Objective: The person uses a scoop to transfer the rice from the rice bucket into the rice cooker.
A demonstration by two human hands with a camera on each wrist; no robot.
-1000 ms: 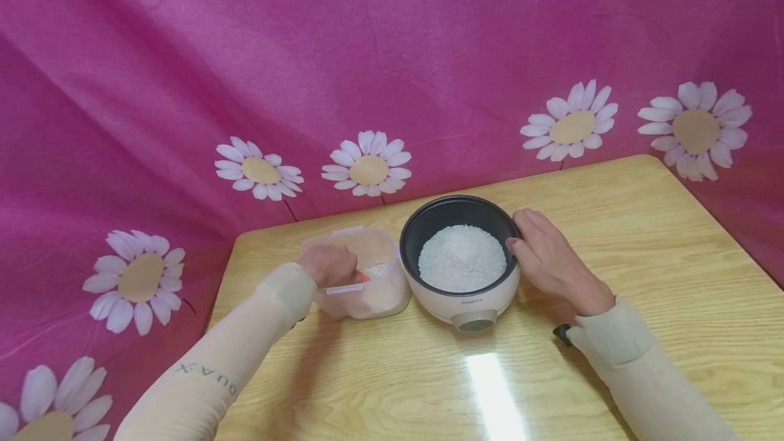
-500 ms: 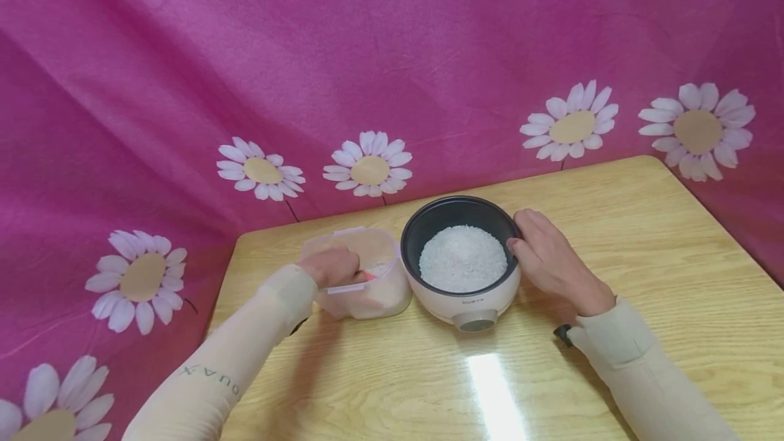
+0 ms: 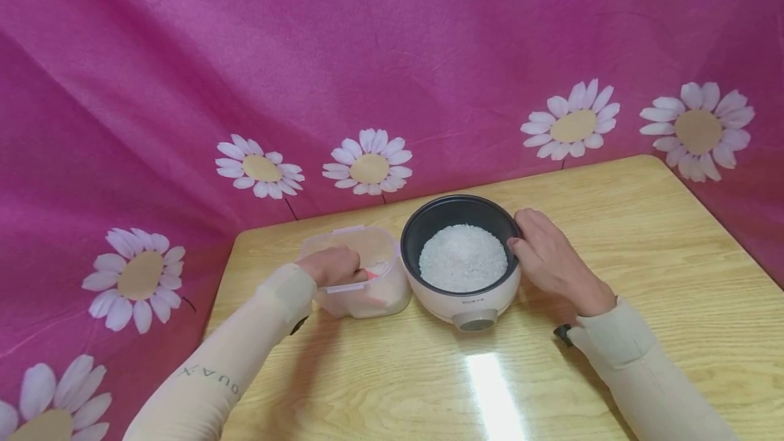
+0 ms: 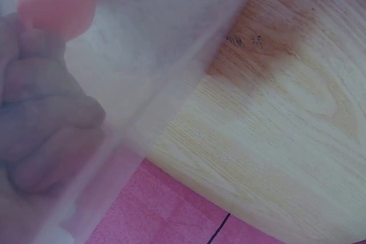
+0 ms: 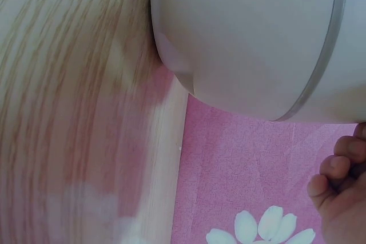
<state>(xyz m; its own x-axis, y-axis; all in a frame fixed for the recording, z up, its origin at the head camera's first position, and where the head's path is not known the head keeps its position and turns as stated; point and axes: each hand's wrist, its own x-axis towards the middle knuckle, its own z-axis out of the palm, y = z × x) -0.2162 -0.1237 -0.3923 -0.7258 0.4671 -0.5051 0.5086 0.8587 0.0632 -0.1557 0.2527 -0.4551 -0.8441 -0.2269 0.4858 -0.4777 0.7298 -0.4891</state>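
Fingers of the left hand [image 3: 331, 265] are curled tightly around a red utensil [image 3: 370, 275], while those of the right hand [image 3: 551, 260] hook over the rim of a pale cooker [image 3: 429, 295], thumb at its inner edge. Beyond all the fingertips hangs a magenta cloth [image 3: 380, 39], printed with white daisies that have yellow centres. Beneath both hands stretches a wood-grain table [image 3: 618, 237], its far edge lying past the fingers and close to the cloth. Behind each set of fingers, toward the person, runs a cream sleeve, the left one [image 3: 208, 366] bearing dark letters. Between the two hands sits the cooker, upright, its black interior facing up right beside the gripping right fingers. Around the left fingers stands a clear plastic container [image 3: 361, 303] with a pale lilac rim, just beside the cooker; whether the two touch I cannot tell. White grains [image 3: 462, 257] lie heaped in the cooker, within the rim the right fingers hold, and more show low in the container, just ahead of the left fingers. Nearer the person than either hand's fingers, a grey knob [image 3: 476, 320] juts from the cooker's side. Smallest is the utensil, partly hidden by the left fingers and pointing toward the cooker.
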